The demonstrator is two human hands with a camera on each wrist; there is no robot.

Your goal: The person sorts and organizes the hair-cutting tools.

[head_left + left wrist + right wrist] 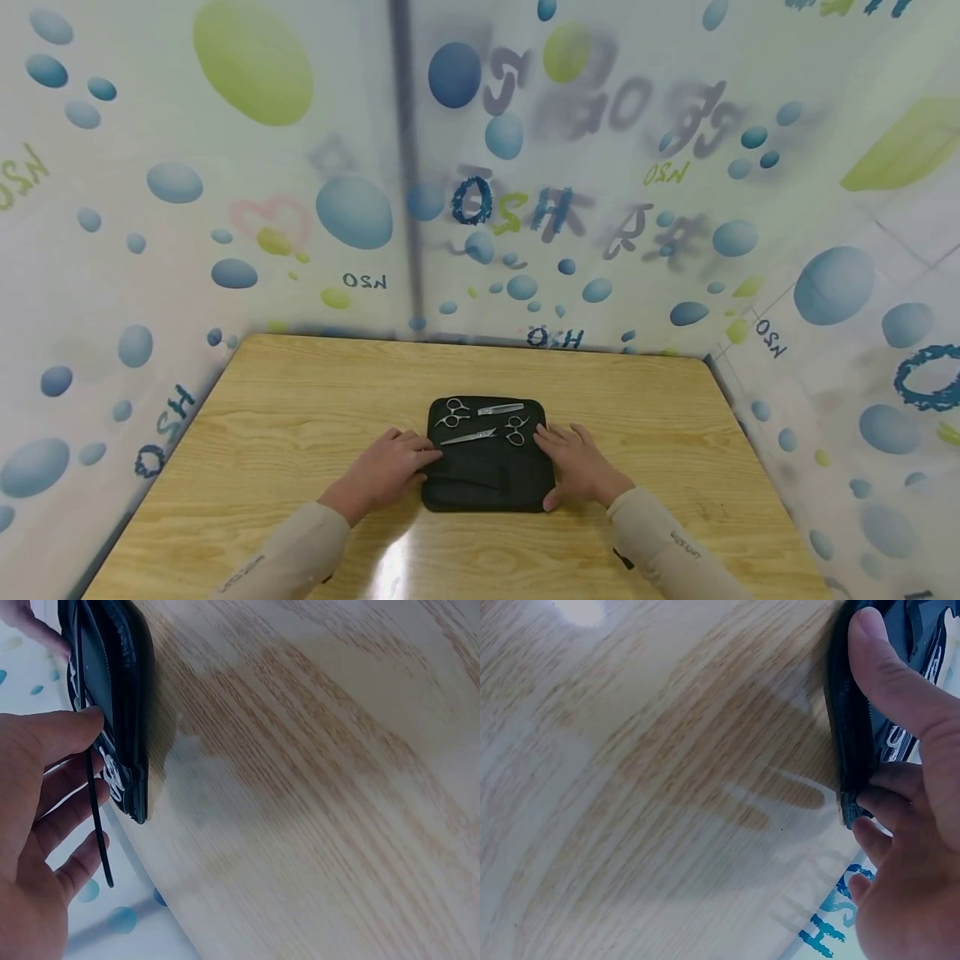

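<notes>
A black zip case (pixel 468 467) lies flat on the table, with two pairs of silver scissors set into its upper half. The upper scissors (pixel 502 409) have finger rings at the left; the lower scissors (pixel 468 437) have theirs at the right. My left hand (pixel 386 471) grips the case's left edge, one fingertip over its top. In the left wrist view a thin black strip (pixel 97 825) runs between thumb and fingers. On the right edge, my right hand (pixel 577 467) holds the case, thumb (pixel 889 671) along the near corner, other fingers farther up the side.
The light wooden table (pixel 300 392) spreads around the case. Behind it hangs a white curtain (pixel 360 150) printed with blue and green ovals, and more of the same printed sheet closes in both sides. A bright glare patch lies on the near table surface.
</notes>
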